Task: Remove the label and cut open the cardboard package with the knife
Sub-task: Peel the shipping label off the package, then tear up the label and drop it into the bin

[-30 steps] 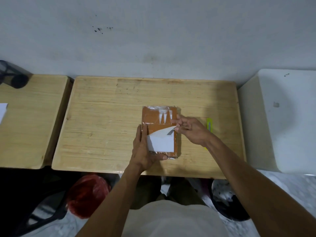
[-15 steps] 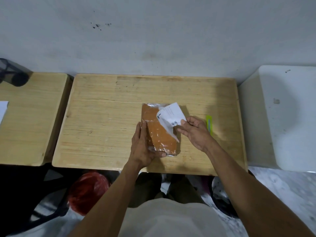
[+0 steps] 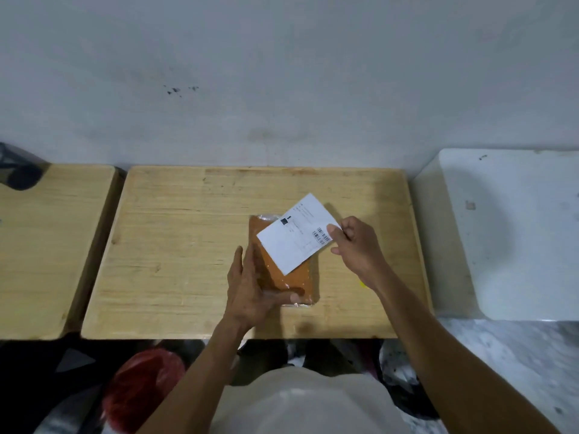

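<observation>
Our right hand (image 3: 354, 245) pinches the label (image 3: 297, 234) by its right edge, thumb and fingers (image 3: 332, 229) closed on the paper, printed side up. The sheet looks free of the package (image 3: 289, 277) and hangs tilted above its far end, though we cannot tell whether the lowest corner touches the wrap.

Our left hand (image 3: 250, 289) lies flat along the package's left side, fingers together and pressed to it, the thumb (image 3: 289, 296) hooked across its near end. It steadies rather than grips.

The package lies near the middle of the desk (image 3: 175, 245), a little toward the right and closer to the near edge than to the wall. A speck of yellow (image 3: 362, 284) shows just under our right wrist, toward the right edge; it may be the knife, but most of it is hidden.

What could go wrong, as we judge it: the sticky back may cling to our fingers or fold onto the package when we put it down. Reaching for the knife with the label in hand would make for a clumsy grip. The glossy wrap could let the package slide under the blade if our left hand eases off, and that thumb lies where a cut might run.
</observation>
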